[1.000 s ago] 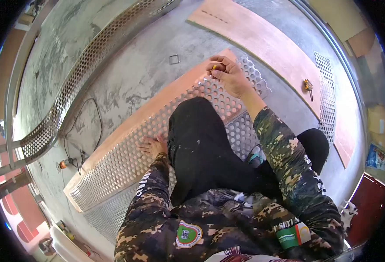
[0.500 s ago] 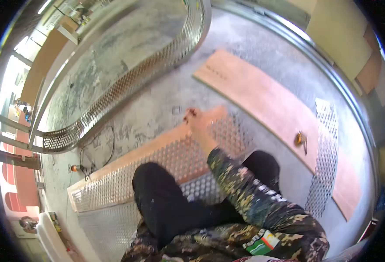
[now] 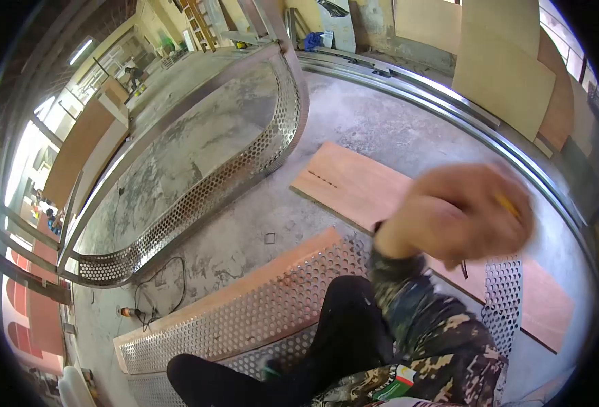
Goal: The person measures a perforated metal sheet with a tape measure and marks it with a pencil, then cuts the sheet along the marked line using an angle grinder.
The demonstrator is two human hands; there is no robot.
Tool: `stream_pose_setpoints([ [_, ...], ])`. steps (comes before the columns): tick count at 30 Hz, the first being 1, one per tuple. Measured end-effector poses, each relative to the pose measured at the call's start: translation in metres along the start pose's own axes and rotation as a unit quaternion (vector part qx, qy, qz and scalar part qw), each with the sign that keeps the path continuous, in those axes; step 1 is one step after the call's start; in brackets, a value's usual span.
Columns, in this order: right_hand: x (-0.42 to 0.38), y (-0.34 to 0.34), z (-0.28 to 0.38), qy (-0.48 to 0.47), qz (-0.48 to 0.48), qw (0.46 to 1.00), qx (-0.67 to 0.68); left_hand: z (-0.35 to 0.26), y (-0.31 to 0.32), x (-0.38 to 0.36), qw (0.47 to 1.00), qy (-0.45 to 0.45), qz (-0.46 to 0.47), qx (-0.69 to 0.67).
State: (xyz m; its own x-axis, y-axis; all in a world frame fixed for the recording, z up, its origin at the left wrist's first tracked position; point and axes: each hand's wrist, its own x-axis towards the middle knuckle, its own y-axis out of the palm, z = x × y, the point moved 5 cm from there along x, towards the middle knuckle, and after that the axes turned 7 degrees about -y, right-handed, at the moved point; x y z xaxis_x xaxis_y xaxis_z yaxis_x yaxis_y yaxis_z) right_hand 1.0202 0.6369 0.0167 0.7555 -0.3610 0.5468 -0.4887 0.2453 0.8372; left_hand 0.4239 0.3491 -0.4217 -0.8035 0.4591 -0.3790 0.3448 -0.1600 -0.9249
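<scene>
My right hand (image 3: 459, 214) is raised close to the camera, blurred, with its fingers curled. A small yellow thing shows at its fingers, too smeared to name. Behind the hand lies a long pinkish wooden board (image 3: 353, 183), partly hidden. Below, a perforated metal sheet (image 3: 245, 315) rests over another wooden board (image 3: 306, 249) on the floor, beside my bent knees. My left hand does not show.
A curved perforated metal frame (image 3: 211, 183) stands on the floor at the left. An orange tool (image 3: 129, 312) with a cord lies near it. Another perforated strip (image 3: 503, 292) is at the right. Metal rails (image 3: 421, 88) and leaning panels (image 3: 503, 68) are at the back.
My right hand has left the near board's end and moved up and right, towards the camera. The view has tilted up, showing more of the back wall. My knees have shifted.
</scene>
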Motion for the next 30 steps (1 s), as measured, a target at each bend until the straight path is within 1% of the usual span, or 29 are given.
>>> stream_pose_setpoints([
  [1, 0.024, 0.001, 0.000, -0.063, 0.000, 0.998, 0.011, 0.000, -0.003, 0.002, 1.000, -0.001, 0.001, -0.002],
  [2, 0.037, 0.009, -0.014, -0.091, 0.013, 0.996, 0.006, -0.003, -0.005, 0.003, 1.000, 0.002, 0.001, -0.006],
  [3, 0.040, 0.023, -0.044, -0.083, 0.048, 0.995, -0.028, -0.005, -0.007, 0.005, 1.000, 0.002, 0.003, -0.006],
  [4, 0.034, 0.048, -0.097, -0.040, 0.128, 0.984, -0.114, -0.006, -0.008, 0.007, 1.000, 0.005, 0.003, -0.007],
  [5, 0.010, 0.070, -0.164, 0.018, 0.241, 0.945, -0.219, -0.008, -0.008, 0.011, 1.000, 0.008, 0.004, -0.008],
  [6, -0.029, 0.078, -0.232, 0.070, 0.355, 0.882, -0.302, -0.006, -0.009, 0.013, 1.000, 0.012, 0.002, -0.007],
  [7, -0.074, 0.076, -0.272, 0.102, 0.422, 0.834, -0.340, -0.005, -0.011, 0.018, 1.000, 0.016, 0.003, -0.010],
  [8, -0.105, 0.064, -0.276, 0.122, 0.436, 0.813, -0.366, -0.004, -0.015, 0.022, 1.000, 0.017, 0.002, -0.012],
  [9, -0.129, 0.053, -0.249, 0.170, 0.419, 0.835, -0.314, -0.006, -0.017, 0.029, 1.000, 0.023, 0.003, -0.015],
  [10, -0.160, 0.035, -0.226, 0.255, 0.468, 0.787, -0.309, -0.006, -0.021, 0.027, 1.000, 0.022, 0.003, -0.016],
  [11, -0.193, 0.016, -0.202, 0.333, 0.516, 0.727, -0.308, 0.004, -0.016, 0.038, 1.000, 0.021, 0.005, -0.016],
  [12, -0.236, -0.014, -0.178, 0.308, 0.520, 0.757, -0.250, 0.007, -0.015, 0.041, 1.000, 0.019, 0.006, -0.020],
  [13, -0.279, -0.046, -0.151, 0.222, 0.554, 0.768, -0.233, 0.017, -0.011, 0.047, 1.000, 0.015, 0.009, -0.020],
  [14, -0.310, -0.074, -0.115, 0.368, 0.618, 0.650, -0.245, 0.024, -0.011, 0.053, 1.000, 0.016, 0.009, -0.022],
  [15, -0.365, -0.117, -0.095, 0.240, 0.647, 0.708, -0.153, 0.032, -0.009, 0.059, 1.000, 0.015, 0.010, -0.025],
  [16, -0.396, -0.165, -0.069, 0.421, 0.720, 0.502, -0.230, 0.043, -0.006, 0.066, 0.999, 0.014, 0.010, -0.030],
  [18, -0.403, -0.204, -0.007, 0.272, 0.877, 0.333, -0.212, 0.068, -0.001, 0.083, 0.999, 0.009, 0.009, -0.036],
  [19, -0.415, -0.234, -0.006, 0.287, 0.919, 0.257, -0.082, 0.083, 0.002, 0.089, 0.999, 0.006, 0.008, -0.039],
  [21, -0.428, -0.269, -0.003, 0.394, 0.915, 0.085, -0.026, 0.115, 0.012, 0.118, 0.999, 0.012, 0.002, -0.046],
  [22, -0.432, -0.285, -0.023, 0.413, 0.882, 0.227, 0.000, 0.129, 0.016, 0.130, 0.999, 0.010, -0.005, -0.053],
  [23, -0.432, -0.304, -0.041, 0.405, 0.840, 0.360, 0.034, 0.159, 0.021, 0.137, 0.999, -0.003, -0.008, -0.052],
  [25, -0.407, -0.245, -0.039, 0.473, 0.824, 0.244, -0.195, 0.193, 0.024, 0.158, 0.997, -0.042, -0.018, -0.058],
  [26, -0.402, -0.251, -0.062, 0.430, 0.850, 0.251, -0.172, 0.194, 0.017, 0.176, 0.996, -0.059, -0.023, -0.062],
  [27, -0.385, -0.216, -0.039, 0.424, 0.827, 0.309, -0.202, 0.198, 0.012, 0.194, 0.994, -0.078, -0.025, -0.072],
  [28, -0.377, -0.224, -0.051, 0.409, 0.836, 0.315, -0.187, 0.197, 0.000, 0.214, 0.989, -0.103, -0.033, -0.096],
  [29, -0.363, -0.194, -0.028, 0.396, 0.843, 0.262, -0.253, 0.195, -0.011, 0.235, 0.983, -0.128, -0.040, -0.124],
  [30, -0.351, -0.201, -0.030, 0.354, 0.867, 0.260, -0.236, 0.197, -0.020, 0.254, 0.971, -0.161, -0.055, -0.168],
])
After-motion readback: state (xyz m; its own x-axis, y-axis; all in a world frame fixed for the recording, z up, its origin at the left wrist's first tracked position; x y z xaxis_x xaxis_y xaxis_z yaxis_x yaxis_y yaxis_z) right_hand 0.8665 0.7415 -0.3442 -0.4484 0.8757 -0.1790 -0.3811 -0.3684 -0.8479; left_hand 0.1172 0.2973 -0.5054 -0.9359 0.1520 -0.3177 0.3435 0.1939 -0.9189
